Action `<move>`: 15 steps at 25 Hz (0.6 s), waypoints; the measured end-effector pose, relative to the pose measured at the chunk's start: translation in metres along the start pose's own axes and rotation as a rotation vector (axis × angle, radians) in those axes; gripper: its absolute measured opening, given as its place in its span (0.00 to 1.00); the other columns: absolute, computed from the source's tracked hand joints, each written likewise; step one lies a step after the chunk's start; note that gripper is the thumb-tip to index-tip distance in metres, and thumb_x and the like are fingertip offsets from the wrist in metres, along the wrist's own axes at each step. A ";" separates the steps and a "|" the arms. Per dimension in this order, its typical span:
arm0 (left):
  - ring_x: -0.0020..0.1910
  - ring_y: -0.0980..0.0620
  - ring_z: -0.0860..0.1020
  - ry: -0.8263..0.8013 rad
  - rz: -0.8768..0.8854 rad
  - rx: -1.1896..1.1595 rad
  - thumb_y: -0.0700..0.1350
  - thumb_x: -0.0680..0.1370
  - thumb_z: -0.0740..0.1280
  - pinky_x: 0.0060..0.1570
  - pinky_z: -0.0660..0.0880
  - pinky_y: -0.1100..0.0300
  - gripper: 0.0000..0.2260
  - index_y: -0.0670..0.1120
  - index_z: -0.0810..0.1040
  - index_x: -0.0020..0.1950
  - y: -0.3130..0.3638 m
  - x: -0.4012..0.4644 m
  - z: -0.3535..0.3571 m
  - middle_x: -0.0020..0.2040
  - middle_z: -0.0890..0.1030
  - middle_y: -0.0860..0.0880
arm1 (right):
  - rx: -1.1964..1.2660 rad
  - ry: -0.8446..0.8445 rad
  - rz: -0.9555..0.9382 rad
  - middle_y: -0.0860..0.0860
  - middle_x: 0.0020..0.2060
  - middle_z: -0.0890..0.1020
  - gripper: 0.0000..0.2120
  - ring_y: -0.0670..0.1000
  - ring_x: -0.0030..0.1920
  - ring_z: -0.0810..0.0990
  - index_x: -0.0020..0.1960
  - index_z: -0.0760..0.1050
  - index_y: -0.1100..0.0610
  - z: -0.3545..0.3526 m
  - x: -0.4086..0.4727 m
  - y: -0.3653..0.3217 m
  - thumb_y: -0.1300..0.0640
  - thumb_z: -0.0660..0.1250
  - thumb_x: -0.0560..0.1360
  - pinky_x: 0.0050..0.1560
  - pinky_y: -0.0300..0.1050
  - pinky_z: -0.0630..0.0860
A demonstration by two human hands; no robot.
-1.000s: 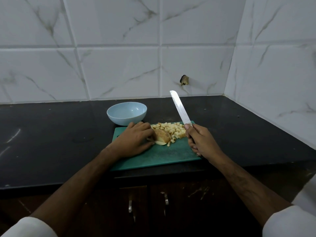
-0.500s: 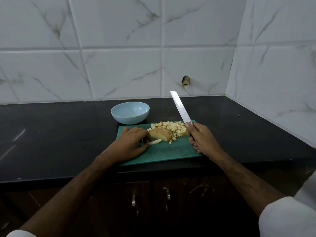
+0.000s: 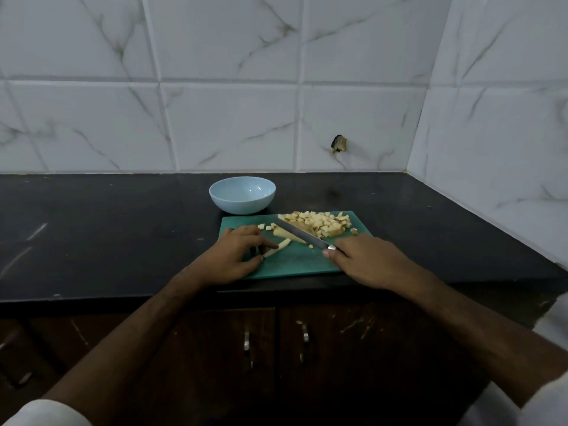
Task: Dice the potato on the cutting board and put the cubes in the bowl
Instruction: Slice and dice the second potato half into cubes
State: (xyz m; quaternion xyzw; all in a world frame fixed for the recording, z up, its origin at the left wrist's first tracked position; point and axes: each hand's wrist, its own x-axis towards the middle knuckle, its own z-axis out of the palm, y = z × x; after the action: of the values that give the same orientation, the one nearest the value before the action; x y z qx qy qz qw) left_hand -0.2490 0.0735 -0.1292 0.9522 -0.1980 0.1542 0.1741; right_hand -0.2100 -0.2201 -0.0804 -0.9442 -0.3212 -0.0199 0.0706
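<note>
A green cutting board (image 3: 295, 264) lies at the counter's front edge. A pile of potato cubes (image 3: 322, 224) sits on its far right part, with an uncut potato piece (image 3: 287, 234) beside it. My right hand (image 3: 365, 261) grips the knife (image 3: 302, 235) by its handle, and the blade lies low across the potato piece, pointing far-left. My left hand (image 3: 236, 256) rests on the board and pinches a thin potato slice (image 3: 276, 248) with its fingertips. The light blue bowl (image 3: 242, 194) stands empty just behind the board.
The black counter (image 3: 107, 229) runs left and right of the board. White marble tiles form the back wall and the right wall (image 3: 498, 149). Dark cabinet doors with metal handles (image 3: 246, 344) sit below the counter edge.
The knife has swung down from upright to lie across the potato piece. My left hand has drawn a thin slice toward the board's near left, away from the potato.
</note>
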 end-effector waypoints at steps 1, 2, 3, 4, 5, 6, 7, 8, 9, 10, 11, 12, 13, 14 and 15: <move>0.55 0.62 0.71 -0.001 0.000 0.002 0.52 0.77 0.62 0.53 0.62 0.56 0.17 0.56 0.79 0.65 0.000 0.000 0.000 0.51 0.73 0.59 | -0.029 -0.024 0.012 0.48 0.39 0.76 0.20 0.46 0.38 0.75 0.46 0.73 0.52 -0.002 -0.003 0.000 0.40 0.52 0.85 0.39 0.47 0.70; 0.55 0.62 0.71 -0.004 0.000 0.002 0.54 0.77 0.61 0.53 0.62 0.57 0.17 0.57 0.79 0.65 0.000 0.000 0.000 0.51 0.73 0.59 | -0.041 -0.041 0.022 0.48 0.39 0.76 0.20 0.46 0.38 0.75 0.45 0.72 0.51 -0.004 -0.006 -0.001 0.40 0.51 0.85 0.40 0.47 0.71; 0.55 0.62 0.70 -0.005 0.000 0.003 0.55 0.77 0.60 0.53 0.62 0.58 0.18 0.57 0.79 0.65 -0.001 -0.001 0.000 0.51 0.73 0.59 | -0.050 -0.050 0.029 0.48 0.39 0.75 0.19 0.46 0.38 0.74 0.43 0.70 0.49 -0.004 -0.007 -0.002 0.41 0.51 0.85 0.40 0.47 0.71; 0.55 0.62 0.70 -0.005 -0.002 0.004 0.57 0.77 0.59 0.53 0.62 0.59 0.19 0.58 0.79 0.64 -0.001 -0.001 0.000 0.51 0.73 0.60 | -0.059 -0.057 0.034 0.48 0.39 0.75 0.18 0.45 0.38 0.74 0.42 0.68 0.48 -0.003 -0.008 -0.003 0.41 0.51 0.85 0.40 0.47 0.70; 0.55 0.62 0.70 -0.004 -0.003 0.008 0.57 0.76 0.58 0.52 0.62 0.59 0.19 0.58 0.79 0.64 -0.001 -0.001 0.000 0.51 0.72 0.60 | -0.059 -0.078 0.040 0.48 0.39 0.76 0.18 0.46 0.38 0.75 0.42 0.68 0.48 -0.001 -0.008 -0.002 0.41 0.51 0.86 0.39 0.47 0.71; 0.55 0.62 0.70 0.000 -0.005 0.013 0.58 0.76 0.58 0.52 0.62 0.60 0.19 0.58 0.79 0.64 -0.001 -0.001 0.000 0.50 0.72 0.61 | -0.041 -0.120 0.045 0.48 0.39 0.77 0.18 0.47 0.39 0.77 0.42 0.69 0.48 0.002 -0.007 -0.003 0.41 0.52 0.85 0.40 0.48 0.72; 0.54 0.63 0.70 0.000 -0.008 0.019 0.58 0.76 0.58 0.51 0.62 0.61 0.20 0.58 0.79 0.64 0.000 0.000 0.000 0.50 0.71 0.63 | -0.011 -0.170 0.054 0.49 0.40 0.78 0.18 0.49 0.41 0.79 0.44 0.71 0.50 0.005 -0.006 -0.004 0.42 0.53 0.85 0.42 0.50 0.74; 0.54 0.63 0.70 -0.003 -0.010 0.022 0.58 0.76 0.58 0.51 0.62 0.62 0.20 0.58 0.79 0.65 0.000 0.000 0.000 0.49 0.70 0.64 | 0.018 -0.206 0.065 0.50 0.41 0.79 0.18 0.51 0.42 0.80 0.45 0.73 0.51 0.007 -0.004 -0.004 0.42 0.54 0.85 0.45 0.51 0.75; 0.54 0.63 0.70 -0.006 -0.013 0.021 0.59 0.76 0.57 0.52 0.62 0.63 0.20 0.59 0.79 0.64 0.001 0.000 0.000 0.49 0.70 0.64 | 0.028 -0.223 0.075 0.51 0.41 0.79 0.18 0.51 0.43 0.80 0.46 0.74 0.52 0.007 -0.003 -0.005 0.42 0.54 0.85 0.46 0.52 0.76; 0.55 0.64 0.70 -0.005 -0.015 0.018 0.59 0.76 0.57 0.52 0.62 0.64 0.20 0.59 0.79 0.64 0.000 0.000 0.000 0.49 0.70 0.64 | 0.005 -0.226 0.077 0.50 0.42 0.79 0.18 0.50 0.43 0.79 0.48 0.74 0.53 0.004 -0.003 -0.007 0.42 0.54 0.85 0.45 0.50 0.75; 0.55 0.64 0.70 -0.002 -0.016 0.017 0.59 0.76 0.58 0.51 0.62 0.64 0.19 0.59 0.79 0.64 0.000 -0.001 0.000 0.49 0.70 0.65 | -0.057 -0.209 0.068 0.49 0.42 0.78 0.18 0.48 0.43 0.78 0.49 0.74 0.53 0.002 -0.004 -0.009 0.42 0.53 0.85 0.42 0.49 0.74; 0.55 0.64 0.70 0.002 -0.017 0.018 0.59 0.76 0.58 0.51 0.62 0.63 0.19 0.59 0.79 0.64 0.000 -0.001 -0.001 0.49 0.70 0.65 | -0.153 -0.169 0.049 0.48 0.41 0.77 0.18 0.47 0.42 0.76 0.50 0.74 0.52 0.000 -0.007 -0.012 0.42 0.52 0.86 0.40 0.47 0.71; 0.55 0.64 0.70 0.004 -0.019 0.020 0.59 0.76 0.58 0.51 0.62 0.63 0.19 0.59 0.78 0.64 0.000 -0.001 -0.001 0.49 0.71 0.65 | -0.251 -0.112 0.024 0.47 0.41 0.75 0.18 0.46 0.41 0.75 0.52 0.74 0.52 0.000 -0.009 -0.015 0.43 0.51 0.86 0.39 0.47 0.70; 0.55 0.65 0.70 0.005 -0.020 0.021 0.59 0.76 0.58 0.51 0.62 0.63 0.19 0.59 0.78 0.63 0.000 0.000 -0.001 0.49 0.71 0.65 | -0.312 -0.052 0.003 0.47 0.39 0.74 0.18 0.46 0.39 0.74 0.52 0.74 0.52 0.001 -0.011 -0.017 0.43 0.51 0.86 0.39 0.46 0.69; 0.55 0.65 0.70 0.004 -0.019 0.022 0.59 0.76 0.58 0.51 0.62 0.63 0.19 0.59 0.78 0.64 0.001 0.000 0.000 0.49 0.70 0.65 | -0.337 -0.018 -0.006 0.46 0.38 0.73 0.17 0.45 0.38 0.73 0.52 0.74 0.52 0.004 -0.012 -0.018 0.43 0.51 0.86 0.39 0.46 0.68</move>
State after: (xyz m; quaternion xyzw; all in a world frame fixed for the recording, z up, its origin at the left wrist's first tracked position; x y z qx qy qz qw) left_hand -0.2496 0.0732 -0.1287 0.9556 -0.1869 0.1566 0.1654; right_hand -0.2308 -0.2129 -0.0830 -0.9418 -0.3169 -0.0654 -0.0915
